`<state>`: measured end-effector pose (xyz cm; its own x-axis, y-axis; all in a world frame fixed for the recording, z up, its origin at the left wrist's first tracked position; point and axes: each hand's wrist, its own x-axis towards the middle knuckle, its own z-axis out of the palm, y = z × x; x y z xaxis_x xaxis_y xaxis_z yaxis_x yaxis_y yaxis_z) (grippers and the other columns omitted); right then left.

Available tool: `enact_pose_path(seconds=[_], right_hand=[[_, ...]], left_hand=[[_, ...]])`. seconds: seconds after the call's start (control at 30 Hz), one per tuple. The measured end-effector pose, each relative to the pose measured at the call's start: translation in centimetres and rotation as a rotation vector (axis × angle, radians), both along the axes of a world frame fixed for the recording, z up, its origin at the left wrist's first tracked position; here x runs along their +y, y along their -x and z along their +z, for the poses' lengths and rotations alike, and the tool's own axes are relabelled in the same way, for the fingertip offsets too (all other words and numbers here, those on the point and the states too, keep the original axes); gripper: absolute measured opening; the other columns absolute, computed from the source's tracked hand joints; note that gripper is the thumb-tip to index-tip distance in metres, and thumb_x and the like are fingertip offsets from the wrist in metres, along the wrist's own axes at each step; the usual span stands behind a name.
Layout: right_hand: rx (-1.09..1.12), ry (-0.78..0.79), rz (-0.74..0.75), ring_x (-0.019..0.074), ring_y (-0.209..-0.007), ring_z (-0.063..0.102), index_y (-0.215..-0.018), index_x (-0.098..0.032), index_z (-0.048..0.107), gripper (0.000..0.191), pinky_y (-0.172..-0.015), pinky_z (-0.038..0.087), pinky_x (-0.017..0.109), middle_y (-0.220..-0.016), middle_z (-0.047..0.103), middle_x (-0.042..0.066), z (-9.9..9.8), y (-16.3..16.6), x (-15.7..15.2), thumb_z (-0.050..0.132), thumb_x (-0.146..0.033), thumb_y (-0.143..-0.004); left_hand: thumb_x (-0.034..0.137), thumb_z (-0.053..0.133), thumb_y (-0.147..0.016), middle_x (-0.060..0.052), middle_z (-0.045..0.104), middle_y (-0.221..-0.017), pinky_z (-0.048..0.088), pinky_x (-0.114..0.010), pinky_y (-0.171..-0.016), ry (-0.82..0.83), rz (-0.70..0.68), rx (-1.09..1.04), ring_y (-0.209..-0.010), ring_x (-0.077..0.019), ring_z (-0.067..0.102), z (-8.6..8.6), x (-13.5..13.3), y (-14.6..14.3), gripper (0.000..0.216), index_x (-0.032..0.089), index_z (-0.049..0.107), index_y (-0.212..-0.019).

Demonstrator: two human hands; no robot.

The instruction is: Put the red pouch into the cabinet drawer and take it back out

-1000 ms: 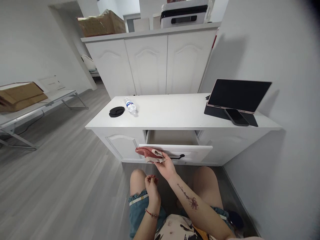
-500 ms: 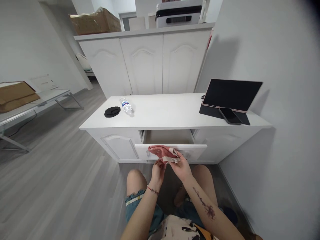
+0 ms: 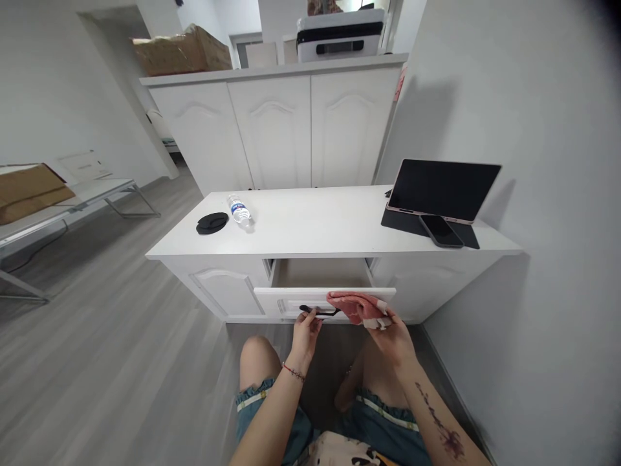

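Observation:
A low white cabinet (image 3: 315,226) has its middle drawer (image 3: 291,299) pulled partly out. My right hand (image 3: 394,336) grips a red cloth (image 3: 356,305) and presses it against the right end of the drawer's front edge. My left hand (image 3: 306,327) reaches up with its fingers closed on the black drawer handle (image 3: 317,311). My bare knees show below the drawer, close to the floor.
On the cabinet top lie a water bottle (image 3: 239,210) on its side, a black round lid (image 3: 212,222), a propped tablet (image 3: 444,188) and a phone (image 3: 440,230). A taller white cupboard (image 3: 276,129) stands behind. A wall runs close on the right; a table (image 3: 58,207) stands at left.
My right hand has slid the red cloth rightwards along the drawer's front edge. My left hand rose from my lap and took hold of the drawer handle.

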<state>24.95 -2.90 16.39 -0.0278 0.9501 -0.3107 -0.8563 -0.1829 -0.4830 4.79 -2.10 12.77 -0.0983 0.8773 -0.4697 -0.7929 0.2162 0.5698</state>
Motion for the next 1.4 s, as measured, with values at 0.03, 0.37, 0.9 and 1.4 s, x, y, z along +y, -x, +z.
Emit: enact_pose_path(seconds=[0.03, 0.37, 0.9, 1.4], right_hand=[[0.014, 0.016, -0.008, 0.0219, -0.108, 0.063, -0.098, -0.018, 0.066, 0.020, -0.087, 0.056, 0.039, -0.111, 0.070, 0.009, 0.0, -0.7, -0.1, 0.053, -0.021, -0.083], [0.195, 0.229, -0.218, 0.0168, -0.096, 0.066, -0.097, -0.021, 0.066, 0.029, -0.083, 0.058, 0.038, -0.097, 0.073, 0.006, -0.8, -5.8, -0.1, 0.042, -0.012, -0.083], [0.015, 0.277, -0.253, 0.0178, -0.074, 0.069, -0.078, -0.026, 0.067, 0.008, -0.062, 0.059, 0.034, -0.079, 0.074, -0.002, -4.1, -3.9, -1.7, 0.064, -0.020, -0.073], [0.001, 0.298, -0.156, 0.0122, -0.052, 0.064, -0.074, -0.023, 0.061, 0.015, -0.047, 0.053, 0.023, -0.065, 0.070, -0.007, -4.5, -0.2, -4.5, 0.071, -0.016, -0.065]], left_hand=[[0.018, 0.085, -0.055, 0.003, 0.062, -0.061, 0.047, -0.023, -0.065, 0.001, 0.006, 0.007, -0.058, -0.0079, 0.059, -0.1, 0.1, -0.1, 0.029, 0.017, 0.057, -0.064], [0.013, 0.085, -0.054, 0.004, 0.061, -0.063, 0.048, -0.024, -0.068, 0.030, 0.042, 0.049, -0.061, -0.0081, 0.059, -0.3, 1.1, 0.0, 0.033, 0.017, 0.055, -0.064], [0.023, 0.088, -0.048, 0.002, 0.062, -0.068, 0.042, -0.028, -0.072, 0.029, -0.024, 0.162, -0.062, -0.0085, 0.054, -0.2, 5.9, 0.2, 0.041, 0.018, 0.049, -0.061], [0.024, 0.086, -0.049, 0.002, 0.060, -0.070, 0.038, -0.032, -0.077, 0.022, -0.027, 0.232, -0.068, -0.0117, 0.054, 0.5, 11.4, -0.1, 0.044, 0.019, 0.043, -0.057]])
